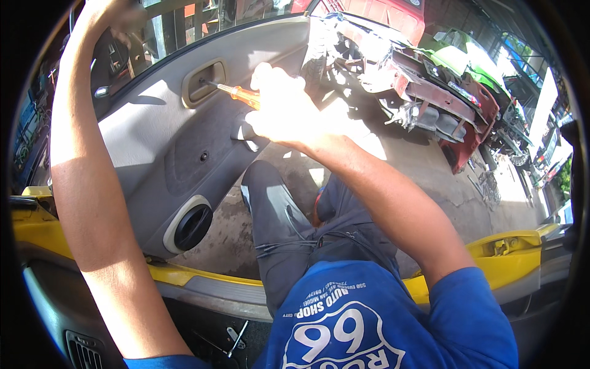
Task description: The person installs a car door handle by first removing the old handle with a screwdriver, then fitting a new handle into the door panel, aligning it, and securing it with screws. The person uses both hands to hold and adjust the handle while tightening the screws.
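Note:
My right hand (276, 101) grips an orange-handled screwdriver (239, 95), its shaft pointed into the beige inner handle recess (194, 92) on the grey door panel (138, 141), where the tip meets a small fitting. My left hand (117, 21) is raised at the top left by the door's window, its fingers blurred and partly cut off by the edge of the view. Lower on the panel are a screw hole (203, 156) and a round speaker (192, 225).
Yellow door sill (504, 246) runs behind my legs. Tools (236, 338) lie on the dark car floor at bottom. Dismantled red and green body parts (461, 111) are piled on the right. Concrete ground (224, 243) shows between door and pile.

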